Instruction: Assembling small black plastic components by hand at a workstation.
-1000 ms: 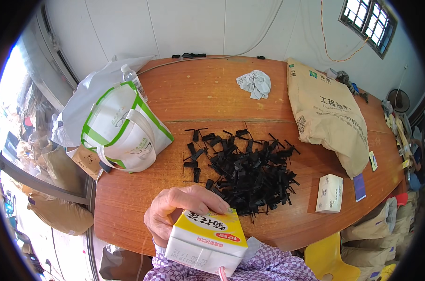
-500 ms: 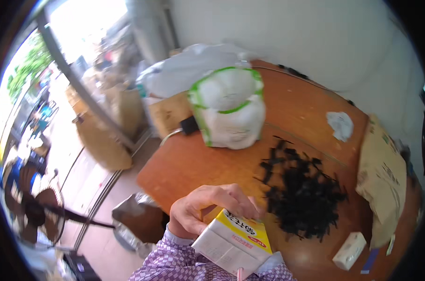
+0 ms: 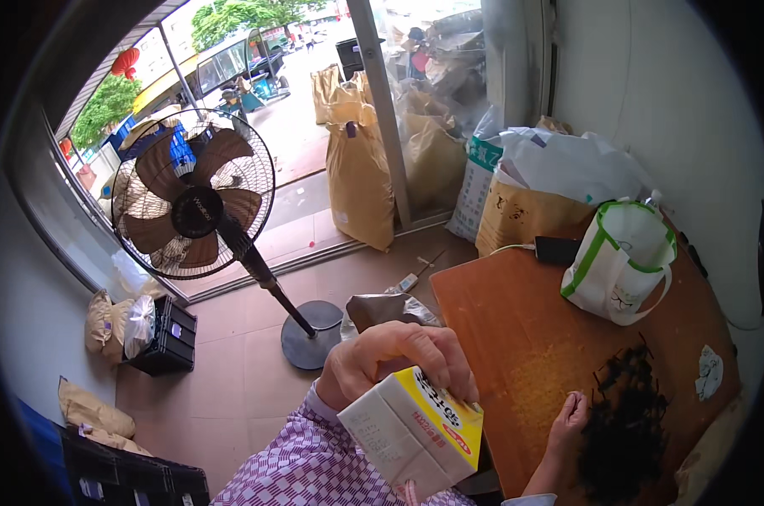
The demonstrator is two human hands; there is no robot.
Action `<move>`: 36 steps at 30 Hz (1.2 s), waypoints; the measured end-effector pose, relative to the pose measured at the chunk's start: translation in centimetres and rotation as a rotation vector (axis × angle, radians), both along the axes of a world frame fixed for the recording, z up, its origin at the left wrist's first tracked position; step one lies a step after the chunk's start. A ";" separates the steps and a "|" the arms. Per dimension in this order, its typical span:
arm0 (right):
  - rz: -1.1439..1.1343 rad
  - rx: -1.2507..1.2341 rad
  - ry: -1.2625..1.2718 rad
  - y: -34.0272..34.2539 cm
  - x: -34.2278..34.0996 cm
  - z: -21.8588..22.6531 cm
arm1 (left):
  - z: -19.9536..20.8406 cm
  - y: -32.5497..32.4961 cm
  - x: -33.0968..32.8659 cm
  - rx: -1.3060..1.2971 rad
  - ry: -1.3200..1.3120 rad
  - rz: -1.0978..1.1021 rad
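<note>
My left hand (image 3: 399,358) is closed round a white and yellow drink carton (image 3: 399,443), held tilted close in front of me. A pinkish straw (image 3: 410,493) sticks out at the carton's lower end. Farther right, my right hand (image 3: 571,413) is low over the brown table (image 3: 491,325), fingers curled together; anything inside them is too small to make out. Just right of that hand lies a loose pile of black strips (image 3: 626,430).
A standing fan (image 3: 198,211) is on the tiled floor to the left. On the table are a green-edged white bag (image 3: 618,261), a black device with a cable (image 3: 557,250) and a crumpled white paper (image 3: 709,373). Brown sacks (image 3: 361,177) stand by the door frame.
The view has swung left, bringing the fan and doorway fully in. My left hand still grips the carton. My right hand now shows beside the black pile.
</note>
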State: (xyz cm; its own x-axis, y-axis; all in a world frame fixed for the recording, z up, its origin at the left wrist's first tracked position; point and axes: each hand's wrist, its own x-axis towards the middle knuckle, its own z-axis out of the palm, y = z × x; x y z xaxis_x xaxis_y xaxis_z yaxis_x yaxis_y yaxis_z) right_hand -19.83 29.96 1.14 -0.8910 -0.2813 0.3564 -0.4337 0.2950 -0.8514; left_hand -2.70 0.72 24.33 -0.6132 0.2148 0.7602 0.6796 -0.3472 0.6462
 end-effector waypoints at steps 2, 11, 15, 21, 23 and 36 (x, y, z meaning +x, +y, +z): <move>-0.021 0.014 -0.027 0.0 0.0 -0.2 | 0.5 -0.4 1.7 0.002 0.006 0.020; -0.030 -0.001 0.050 -0.1 0.1 0.0 | 0.8 -0.4 5.1 0.032 0.012 -0.026; -0.041 -0.053 -0.002 -0.2 0.5 -0.1 | 0.9 0.1 5.7 0.042 -0.016 -0.055; -0.011 -0.050 0.023 0.0 0.7 0.7 | 0.4 0.9 5.6 0.073 -0.027 -0.104; -0.027 -0.028 0.054 0.2 0.8 0.7 | 0.1 1.4 5.4 0.089 -0.039 -0.080; -0.050 -0.053 0.052 0.0 0.2 0.0 | -3.9 0.8 -0.4 0.203 -0.549 0.215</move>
